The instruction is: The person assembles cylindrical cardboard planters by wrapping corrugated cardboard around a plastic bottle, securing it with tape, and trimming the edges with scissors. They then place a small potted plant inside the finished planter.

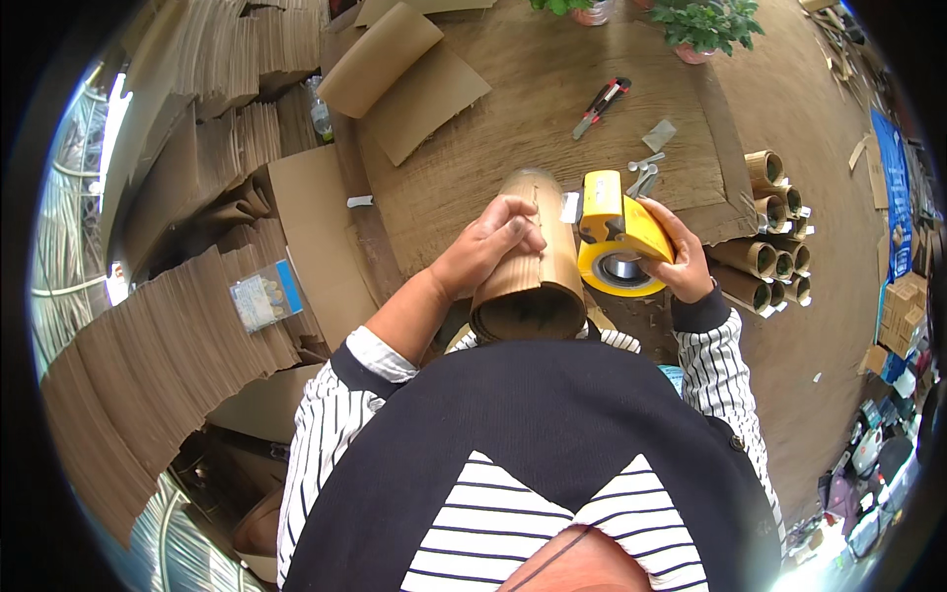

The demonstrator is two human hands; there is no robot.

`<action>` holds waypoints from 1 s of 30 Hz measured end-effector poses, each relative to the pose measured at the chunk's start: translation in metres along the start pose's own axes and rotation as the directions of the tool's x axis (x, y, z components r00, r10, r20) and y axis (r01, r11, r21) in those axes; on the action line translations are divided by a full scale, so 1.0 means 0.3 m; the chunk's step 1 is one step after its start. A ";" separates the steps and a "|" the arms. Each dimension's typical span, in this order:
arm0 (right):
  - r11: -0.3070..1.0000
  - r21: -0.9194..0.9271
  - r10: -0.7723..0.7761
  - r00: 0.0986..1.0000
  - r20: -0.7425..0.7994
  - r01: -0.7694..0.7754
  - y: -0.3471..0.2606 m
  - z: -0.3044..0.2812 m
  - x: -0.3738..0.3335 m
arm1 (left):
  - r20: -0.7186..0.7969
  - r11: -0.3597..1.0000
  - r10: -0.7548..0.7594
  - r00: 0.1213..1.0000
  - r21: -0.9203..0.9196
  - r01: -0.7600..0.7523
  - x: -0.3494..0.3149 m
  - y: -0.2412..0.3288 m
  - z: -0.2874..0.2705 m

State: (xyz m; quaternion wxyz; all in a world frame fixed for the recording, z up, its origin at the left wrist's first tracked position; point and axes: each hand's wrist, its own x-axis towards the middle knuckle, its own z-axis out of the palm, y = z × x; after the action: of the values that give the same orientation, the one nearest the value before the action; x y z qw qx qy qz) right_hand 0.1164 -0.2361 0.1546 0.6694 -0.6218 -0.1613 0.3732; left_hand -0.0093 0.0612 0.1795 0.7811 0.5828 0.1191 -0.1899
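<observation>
On the near part of the wooden table (513,113), a sheet of brown cardboard is rolled into a tube (560,259), its open end toward me. My left hand (485,243) is closed over the top of the tube, with the fingers on the seam where the sheet's edges meet. Just to the right, my right hand (681,255) grips a yellow tape dispenser (641,235) with a roll of tape in it. A short pale piece of tape (570,207) sticks out from the dispenser toward the tube's right side. The tips of some right fingers are hidden behind the dispenser.
A red and black utility knife (602,105) lies on the table beyond the dispenser, near small plastic spoons (646,170). Curled cardboard (385,59) sits far left, potted plants (698,30) far right. Cardboard stacks (148,355) line the left; several finished-looking tubes (750,259) lie at right.
</observation>
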 end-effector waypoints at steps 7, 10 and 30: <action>0.987 -0.159 -0.014 0.986 0.165 0.041 -0.067 0.006 0.017 | -0.009 0.953 -0.146 0.989 -0.268 0.139 0.099 0.005 0.075; 0.980 -0.197 0.018 0.975 0.222 0.026 -0.075 -0.002 0.022 | -0.067 0.912 -0.076 0.995 -0.407 0.042 0.098 -0.012 0.075; 0.952 -0.296 0.190 0.911 0.367 -0.080 -0.061 -0.007 0.085 | -0.097 0.707 -0.607 0.789 -0.519 0.481 -0.177 -0.401 0.012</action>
State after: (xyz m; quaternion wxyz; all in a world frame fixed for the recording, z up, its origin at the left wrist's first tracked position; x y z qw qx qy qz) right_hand 0.1403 -0.2188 0.1653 0.5032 -0.6311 -0.2980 0.5095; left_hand -0.1095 0.0363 0.0982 0.7826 0.3341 0.4306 -0.3007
